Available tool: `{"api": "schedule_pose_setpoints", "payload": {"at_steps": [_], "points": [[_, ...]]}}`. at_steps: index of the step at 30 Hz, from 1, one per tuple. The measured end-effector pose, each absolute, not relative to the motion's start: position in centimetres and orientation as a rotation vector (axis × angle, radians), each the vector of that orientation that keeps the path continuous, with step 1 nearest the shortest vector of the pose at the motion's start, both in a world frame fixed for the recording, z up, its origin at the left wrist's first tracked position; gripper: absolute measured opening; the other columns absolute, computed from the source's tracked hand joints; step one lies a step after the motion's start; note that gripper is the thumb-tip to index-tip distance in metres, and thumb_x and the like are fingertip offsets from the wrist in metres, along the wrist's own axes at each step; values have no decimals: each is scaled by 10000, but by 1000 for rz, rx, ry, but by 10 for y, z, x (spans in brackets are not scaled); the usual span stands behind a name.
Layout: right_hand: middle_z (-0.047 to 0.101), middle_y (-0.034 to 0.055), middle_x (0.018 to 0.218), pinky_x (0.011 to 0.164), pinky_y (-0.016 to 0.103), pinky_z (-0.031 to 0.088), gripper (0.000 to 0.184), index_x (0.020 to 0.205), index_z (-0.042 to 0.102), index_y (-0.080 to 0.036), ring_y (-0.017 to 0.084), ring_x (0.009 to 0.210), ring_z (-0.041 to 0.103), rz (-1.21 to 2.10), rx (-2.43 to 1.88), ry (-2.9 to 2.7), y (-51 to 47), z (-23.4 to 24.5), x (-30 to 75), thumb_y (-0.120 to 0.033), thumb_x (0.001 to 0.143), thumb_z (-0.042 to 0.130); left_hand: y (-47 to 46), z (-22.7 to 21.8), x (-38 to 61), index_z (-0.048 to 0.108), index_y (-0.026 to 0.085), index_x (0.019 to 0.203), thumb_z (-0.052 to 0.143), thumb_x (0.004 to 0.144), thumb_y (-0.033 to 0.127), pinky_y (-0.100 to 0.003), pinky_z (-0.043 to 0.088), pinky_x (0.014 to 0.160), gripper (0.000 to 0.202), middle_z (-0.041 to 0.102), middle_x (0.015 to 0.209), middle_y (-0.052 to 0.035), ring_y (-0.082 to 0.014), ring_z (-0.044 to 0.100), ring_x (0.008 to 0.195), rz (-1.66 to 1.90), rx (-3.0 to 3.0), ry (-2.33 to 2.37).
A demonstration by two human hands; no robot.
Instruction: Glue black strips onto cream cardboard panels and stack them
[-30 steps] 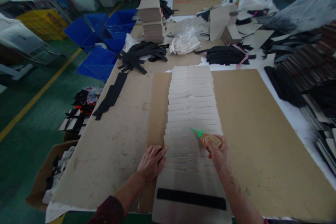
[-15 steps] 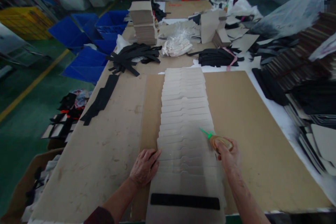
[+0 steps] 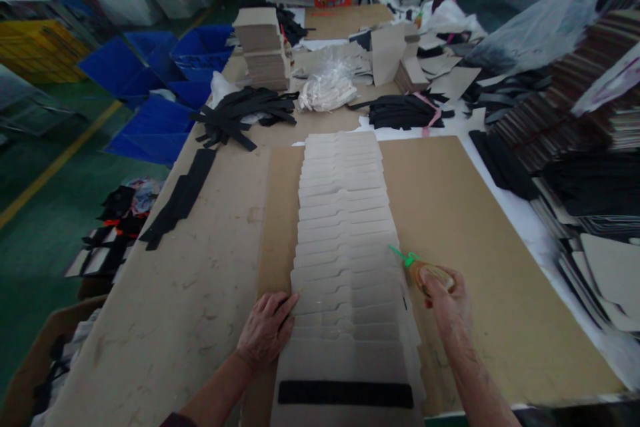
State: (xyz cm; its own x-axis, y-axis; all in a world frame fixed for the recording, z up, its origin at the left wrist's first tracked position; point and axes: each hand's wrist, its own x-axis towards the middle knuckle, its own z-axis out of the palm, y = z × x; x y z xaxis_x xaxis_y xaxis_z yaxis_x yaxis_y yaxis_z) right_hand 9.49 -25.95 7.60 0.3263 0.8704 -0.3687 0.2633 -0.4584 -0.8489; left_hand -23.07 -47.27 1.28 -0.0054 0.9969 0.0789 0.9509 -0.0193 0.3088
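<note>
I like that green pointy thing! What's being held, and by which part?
The right hand grips a small bottle by its brown body, green nozzle free. The left hand just presses cards.

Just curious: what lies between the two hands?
Head view: overlapping pale card pieces lie between the left hand and the right hand, which grips a bottle.

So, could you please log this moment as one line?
left hand: on overlapped card row | right hand: gripping green-nozzled squeeze bottle at row's right edge
</note>
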Motion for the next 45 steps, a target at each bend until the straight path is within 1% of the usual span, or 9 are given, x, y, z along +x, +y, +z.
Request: {"api": "schedule_pose_setpoints", "payload": {"at_steps": [6,12,16,18,22,27,32,36,45], "points": [[606,-38,659,345,211,395,498,963,589,-212,115,459,510,1333,-1762,-912,-271,61,83,-518,630,797,-472,13,-232,497,249,1362,487,931,244,-398,502,925,431,567,1142,-73,-221,525,1022,393,2106,2080],[683,8,721,325,197,374,494,924,589,-198,220,607,684,1606,-1572,-653,-270,62,73,-504,605,810,-475,10,-233,461,282,1390,499,925,258,-376,508,934,467,574,1153,-61,-212,546,1032,412,2109,2088],[685,3,722,321,187,378,484,904,593,-195,196,571,674,1459,-1574,-606,-253,65,78,-463,575,827,-482,4,-233,383,223,1416,495,928,308,-424,495,981,508,553,1217,-101,-248,537,1126,520,2083,2160],[685,-1,733,321,192,384,509,929,592,-196,197,571,675,1378,-1599,-625,-246,63,79,-467,569,828,-483,2,-235,370,203,1402,467,943,303,-415,507,965,479,539,1239,-119,-250,535,1153,585,2052,2198],[678,-7,719,335,199,400,526,942,590,-189,196,571,671,1308,-1642,-663,-241,55,79,-485,577,827,-468,5,-245,405,207,1366,398,970,212,-346,529,934,396,535,1233,-109,-201,558,1120,676,1986,2202],[679,-11,720,344,206,419,562,961,588,-203,203,581,676,1266,-1689,-682,-242,51,79,-512,558,828,-422,9,-268,413,228,1385,364,972,170,-367,488,1010,420,546,1234,-92,-196,535,1148,745,2025,2074],[659,-8,711,342,212,420,552,967,589,-204,184,556,640,1238,-1709,-743,-242,53,80,-510,569,820,-398,9,-279,494,239,1337,379,962,157,-397,494,969,401,581,1192,-77,-210,536,1075,699,2055,1994],[632,-11,682,350,218,425,521,960,587,-200,160,526,586,1230,-1707,-801,-244,54,78,-506,601,811,-398,9,-277,477,225,1366,386,952,144,-419,482,972,432,582,1220,-82,-227,512,1079,653,2052,1988],[620,-24,696,354,208,416,491,960,581,-219,131,506,542,1263,-1724,-891,-251,55,65,-518,633,793,-399,12,-275,471,217,1389,404,933,135,-403,468,978,468,578,1244,-77,-225,498,1058,584,2045,1986]]}}
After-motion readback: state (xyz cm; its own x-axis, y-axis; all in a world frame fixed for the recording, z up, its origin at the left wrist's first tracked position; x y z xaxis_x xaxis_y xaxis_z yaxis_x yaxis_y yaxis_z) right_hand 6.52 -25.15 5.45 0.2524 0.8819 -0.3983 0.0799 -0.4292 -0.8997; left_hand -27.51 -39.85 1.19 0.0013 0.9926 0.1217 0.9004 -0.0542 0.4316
